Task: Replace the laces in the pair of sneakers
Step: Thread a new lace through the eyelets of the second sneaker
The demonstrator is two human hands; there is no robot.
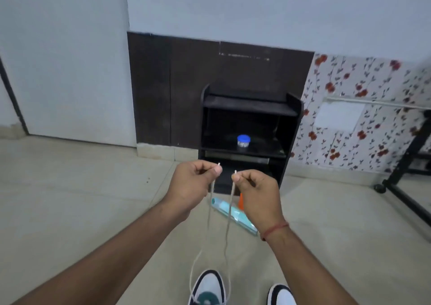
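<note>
Left hand [196, 183] and right hand [256, 188] each pinch 1 tip of the thin beige cord lace [229, 213] (threaded through the white-and-black sneaker [208, 288] at 6 o'clock); uneven pulling could leave mismatched ends.

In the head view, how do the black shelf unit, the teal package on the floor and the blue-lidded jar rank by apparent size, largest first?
1. black shelf unit
2. teal package, lying on the floor nearer the camera, which may enlarge it somewhat
3. blue-lidded jar, standing on the unit's middle shelf
</note>
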